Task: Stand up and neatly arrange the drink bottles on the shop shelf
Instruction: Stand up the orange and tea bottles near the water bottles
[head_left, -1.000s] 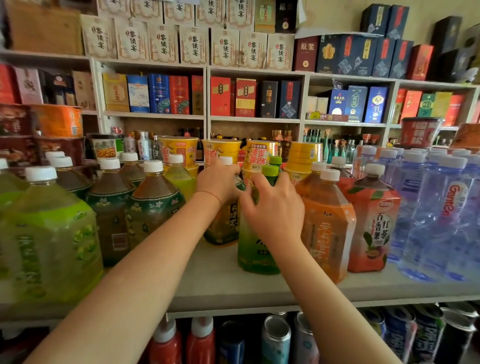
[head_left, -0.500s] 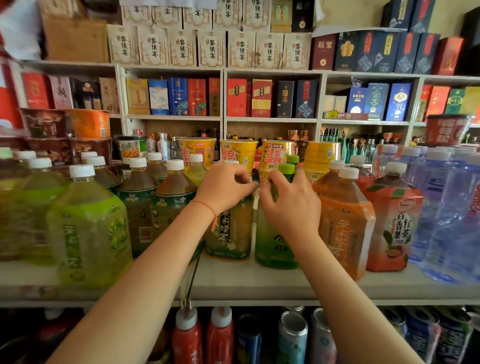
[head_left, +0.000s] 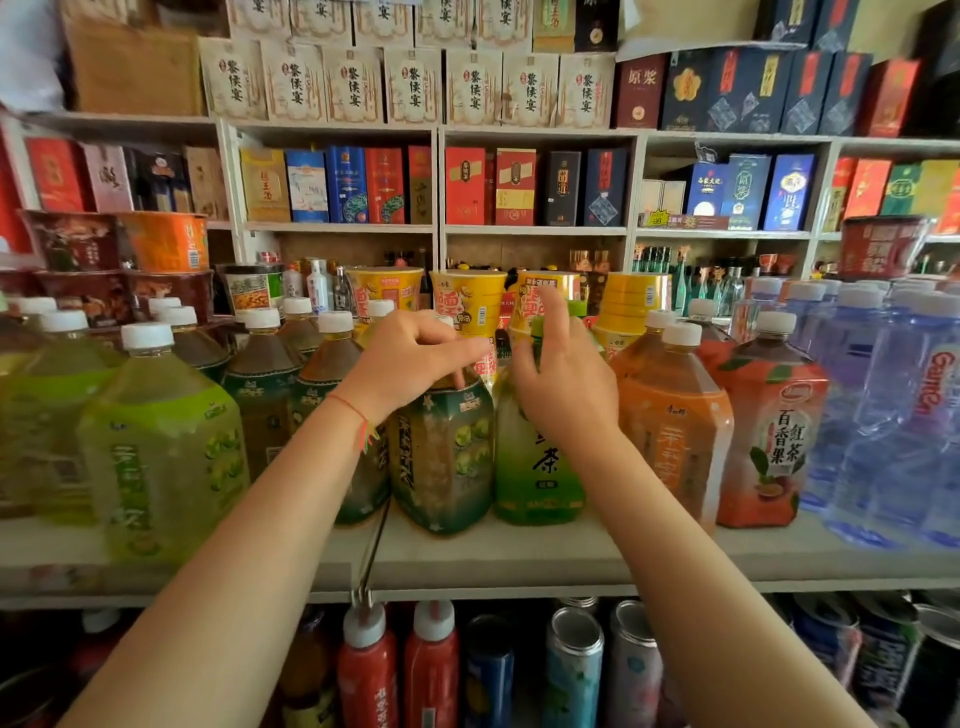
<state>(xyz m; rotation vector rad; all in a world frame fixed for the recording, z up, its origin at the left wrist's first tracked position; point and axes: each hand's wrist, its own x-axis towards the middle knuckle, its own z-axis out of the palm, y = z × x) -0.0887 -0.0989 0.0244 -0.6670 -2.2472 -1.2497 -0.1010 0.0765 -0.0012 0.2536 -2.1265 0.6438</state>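
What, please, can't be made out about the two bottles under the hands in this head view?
- Dark green tea bottle: cap and neck hidden by the left hand.
- Light green tea bottle: upper label hidden by the right hand, so its grip there is unclear; cap blurred.
- Water bottles: motion-blurred, cut off by the right edge.
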